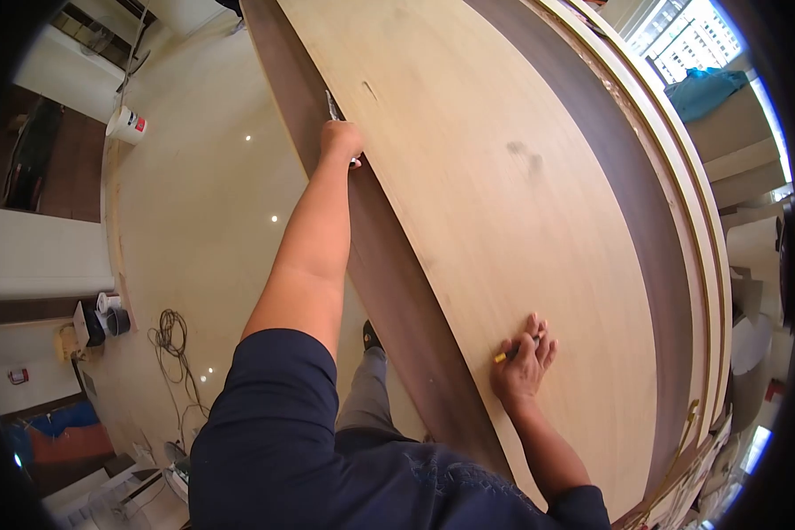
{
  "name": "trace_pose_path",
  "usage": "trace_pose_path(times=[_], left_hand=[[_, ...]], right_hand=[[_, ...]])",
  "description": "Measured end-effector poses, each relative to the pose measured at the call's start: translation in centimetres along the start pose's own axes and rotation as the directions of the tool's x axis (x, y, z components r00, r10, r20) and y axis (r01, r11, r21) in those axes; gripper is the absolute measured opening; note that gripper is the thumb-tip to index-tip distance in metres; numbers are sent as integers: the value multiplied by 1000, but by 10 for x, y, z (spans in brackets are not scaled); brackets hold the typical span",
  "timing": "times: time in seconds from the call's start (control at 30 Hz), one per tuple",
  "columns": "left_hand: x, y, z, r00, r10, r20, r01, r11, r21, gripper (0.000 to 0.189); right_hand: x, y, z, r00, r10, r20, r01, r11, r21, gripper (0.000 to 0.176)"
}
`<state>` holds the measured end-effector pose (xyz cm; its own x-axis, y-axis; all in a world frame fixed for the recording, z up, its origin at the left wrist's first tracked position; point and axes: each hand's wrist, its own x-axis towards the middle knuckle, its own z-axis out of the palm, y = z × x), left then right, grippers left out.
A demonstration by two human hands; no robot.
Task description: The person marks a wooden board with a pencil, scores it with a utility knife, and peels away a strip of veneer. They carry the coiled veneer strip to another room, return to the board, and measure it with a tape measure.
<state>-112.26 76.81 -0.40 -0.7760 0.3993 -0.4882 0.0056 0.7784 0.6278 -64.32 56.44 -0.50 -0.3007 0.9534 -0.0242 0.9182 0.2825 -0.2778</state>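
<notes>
My left hand (pixel 341 141) is closed around a slim tool (pixel 331 104) at the left edge of a pale wood panel (pixel 512 221). A silvery metal end sticks out beyond the fist, and a small dark and white end shows below it; I cannot tell the tool's kind. Lower down on the panel lies my right hand (pixel 519 369), its fingers bent around a pencil (pixel 507 356) with a yellow end. The pale panel rests over a darker brown board (pixel 415 305), which shows along both sides.
More boards (pixel 680 177) are stacked along the right side. On the floor at left are a coiled cable (pixel 172 336) and a white bucket (pixel 127 126). A blue plastic bag (pixel 705 93) is near the window at upper right. My foot (pixel 371 336) stands beside the boards.
</notes>
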Motion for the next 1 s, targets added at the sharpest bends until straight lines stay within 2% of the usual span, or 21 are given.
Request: trace_pose_path(times=[0.1,0.23,0.33,0.37,0.47,0.53,0.57,0.67,0.7,0.73,0.77,0.8,0.83,0.87,0.9,1.0], left_hand=[[-60,-30,15,1000,22,17,-21,999,-36,10],[-135,-72,45,998,-18,56,18,1000,5,12],[-195,-98,61,984,37,172,-83,958,273,13],[-214,-108,63,968,83,235,-174,901,398,20],[-239,-139,84,995,9,98,-22,990,139,11],[-263,-135,78,996,29,80,-29,1000,2,12],[-272,-132,74,996,39,81,-34,997,-64,12],[-260,-137,78,993,57,101,-50,996,-71,15],[-237,-130,77,946,196,257,-274,910,313,16],[-222,-141,79,864,226,450,-480,639,601,17],[-273,-135,68,993,42,111,-34,997,-72,20],[-273,-134,70,995,28,97,-21,997,-69,20],[-271,-132,70,997,15,77,-10,998,-68,20],[-270,-133,69,998,-2,57,6,998,-65,20],[-269,-132,71,994,7,105,-9,1000,25,17],[-274,-134,73,999,-7,54,13,993,-117,13]], right_hand=[[-1,1,0,1000,20,-5,-19,999,51,18],[-1,4,2,999,-9,-33,13,995,101,19],[-4,6,0,1000,-16,-19,18,991,135,24],[-1,5,-1,999,-18,-26,22,987,159,26],[-9,8,-2,999,-30,-41,38,978,203,32],[-11,11,-2,994,-65,-83,81,974,210,35],[-14,16,4,988,-89,-126,112,975,192,26],[-79,63,-4,973,-208,-99,225,950,218,27],[-110,88,-15,976,-213,-47,218,957,191,28],[-156,116,-33,975,-217,39,208,963,170,29],[-198,139,-57,980,-181,82,170,978,123,25],[-238,172,-64,981,-63,186,53,997,58,20],[-277,204,-70,979,-40,198,40,999,1,18],[-309,231,-69,991,-43,128,47,999,-28,16],[-323,236,-75,990,-135,29,136,990,-46,19],[-326,241,-67,990,-142,18,144,983,-111,18]])
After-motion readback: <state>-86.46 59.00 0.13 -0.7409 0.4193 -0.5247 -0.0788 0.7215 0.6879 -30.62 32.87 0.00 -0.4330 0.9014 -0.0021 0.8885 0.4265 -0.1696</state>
